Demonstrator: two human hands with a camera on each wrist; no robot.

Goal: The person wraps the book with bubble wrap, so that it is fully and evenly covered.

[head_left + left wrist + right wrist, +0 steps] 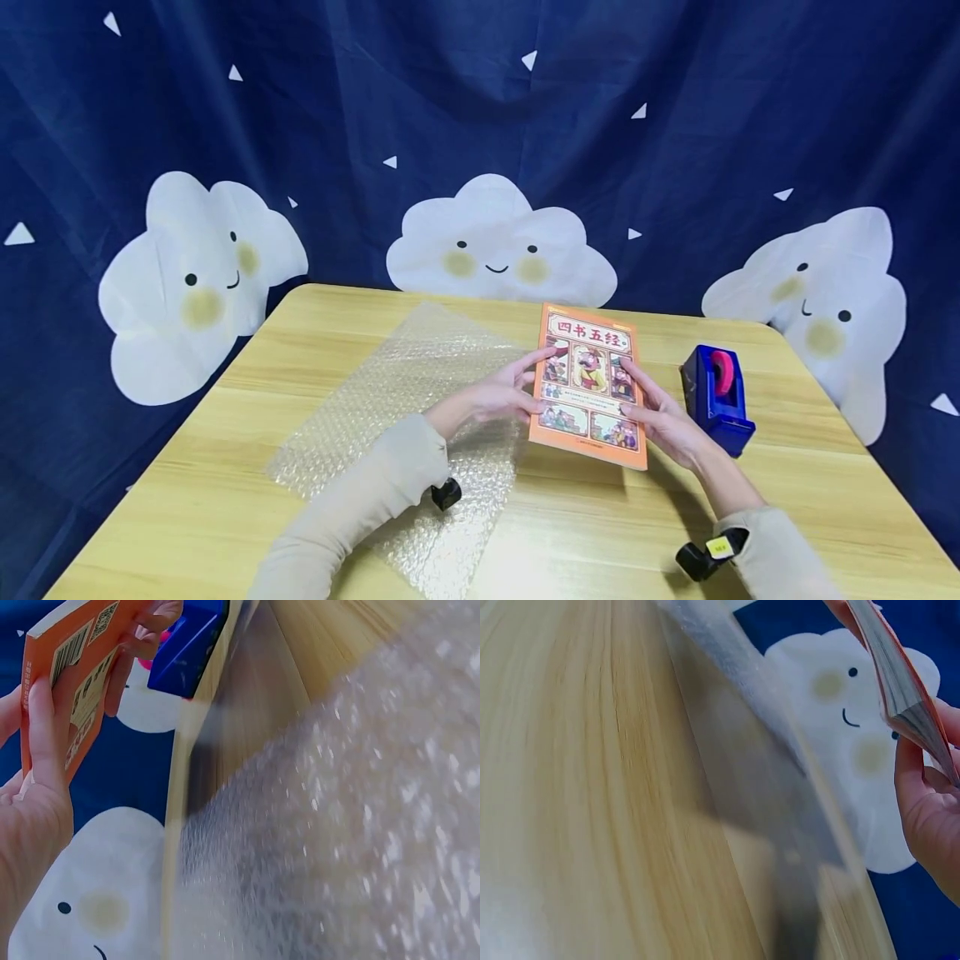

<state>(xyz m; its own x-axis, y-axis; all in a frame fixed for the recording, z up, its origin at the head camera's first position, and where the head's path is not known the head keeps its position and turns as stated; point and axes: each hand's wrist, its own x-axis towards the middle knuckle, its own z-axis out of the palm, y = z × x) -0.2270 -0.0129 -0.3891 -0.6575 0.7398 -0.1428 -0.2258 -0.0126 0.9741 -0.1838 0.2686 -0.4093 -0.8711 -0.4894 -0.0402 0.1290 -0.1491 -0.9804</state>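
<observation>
An orange book point(588, 387) with cartoon pictures and Chinese characters on its cover is held up above the table, tilted toward the head camera. My left hand point(501, 393) grips its left edge, thumb and fingers on both faces. On the opposite edge my right hand point(670, 421) grips it the same way. The left wrist view shows the back cover of the book point(90, 675) with a barcode, fingers spread behind it. In the right wrist view the page edges of the book point(900, 682) face the camera. A sheet of bubble wrap point(405, 392) lies flat under my left forearm.
A blue tape dispenser point(718, 400) with a pink roll stands on the table right of my right hand. The wooden table point(585, 533) ends at a dark blue curtain point(480, 108) printed with white clouds.
</observation>
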